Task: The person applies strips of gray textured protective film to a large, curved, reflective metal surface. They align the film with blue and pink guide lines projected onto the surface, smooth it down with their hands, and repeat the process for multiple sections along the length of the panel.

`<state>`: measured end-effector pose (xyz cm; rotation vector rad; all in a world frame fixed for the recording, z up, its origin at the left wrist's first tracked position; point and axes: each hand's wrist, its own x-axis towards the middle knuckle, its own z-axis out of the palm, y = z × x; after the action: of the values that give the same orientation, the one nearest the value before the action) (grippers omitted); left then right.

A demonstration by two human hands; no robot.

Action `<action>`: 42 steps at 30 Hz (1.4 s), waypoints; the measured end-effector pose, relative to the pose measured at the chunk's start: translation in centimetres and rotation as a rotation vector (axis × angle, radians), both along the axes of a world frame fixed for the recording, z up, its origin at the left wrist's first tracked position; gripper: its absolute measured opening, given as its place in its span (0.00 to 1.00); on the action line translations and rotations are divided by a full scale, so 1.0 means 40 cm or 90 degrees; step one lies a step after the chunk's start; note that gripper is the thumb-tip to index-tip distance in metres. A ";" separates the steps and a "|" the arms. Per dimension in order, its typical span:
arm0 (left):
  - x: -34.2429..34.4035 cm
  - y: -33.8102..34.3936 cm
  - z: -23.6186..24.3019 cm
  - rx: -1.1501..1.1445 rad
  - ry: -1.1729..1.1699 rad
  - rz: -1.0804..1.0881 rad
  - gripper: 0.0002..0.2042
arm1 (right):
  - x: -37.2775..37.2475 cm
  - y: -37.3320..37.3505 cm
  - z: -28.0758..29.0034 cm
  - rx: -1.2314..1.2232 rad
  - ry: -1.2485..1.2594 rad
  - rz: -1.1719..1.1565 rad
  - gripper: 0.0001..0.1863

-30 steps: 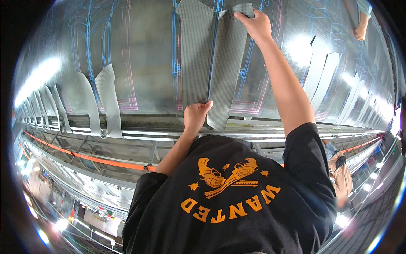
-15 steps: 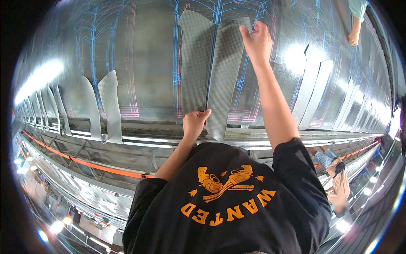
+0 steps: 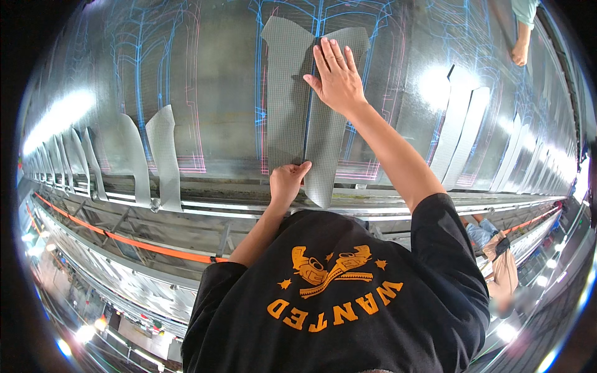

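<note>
Two long grey fabric pieces with a fine grid texture lie side by side on the dark table before me. My right hand (image 3: 339, 81) rests flat, fingers stretched, on the upper part of the right grey fabric piece (image 3: 324, 140). At the near end, my left hand (image 3: 286, 184) is closed at the lower end of the left grey fabric piece (image 3: 288, 93), its thumb pointing right towards the gap between the two. The right piece's lower tip hangs over the table edge. My left fingers are partly hidden beneath the hand.
Blue and pink lines mark the dark tabletop (image 3: 224, 93). More grey strips (image 3: 163, 155) hang over its edge on the left, and pale strips (image 3: 463, 133) lie on the right. A metal rail and an orange bar (image 3: 155, 249) run along the near side. Another person's hand (image 3: 520, 53) is at far right.
My right hand has moved left from beside the right piece's upper corner and now lies flat on that piece. My left hand has stayed in place.
</note>
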<state>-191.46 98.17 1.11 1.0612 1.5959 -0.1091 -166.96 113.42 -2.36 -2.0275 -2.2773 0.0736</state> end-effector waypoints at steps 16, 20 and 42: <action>-0.012 -0.023 0.001 0.029 0.018 -0.062 0.30 | -0.044 -0.186 0.014 -0.079 0.011 0.105 0.40; -0.023 -0.032 0.061 0.066 0.092 -0.169 0.24 | -0.149 -0.425 0.051 -0.146 0.028 0.169 0.39; -0.020 -0.128 -0.002 0.167 -0.152 -0.498 0.28 | 0.087 -0.026 0.029 -0.128 -0.192 -0.198 0.45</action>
<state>-192.28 93.05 1.05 1.7896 0.9253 -0.2899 -163.46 112.37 -1.22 -2.6348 -2.1500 -0.0278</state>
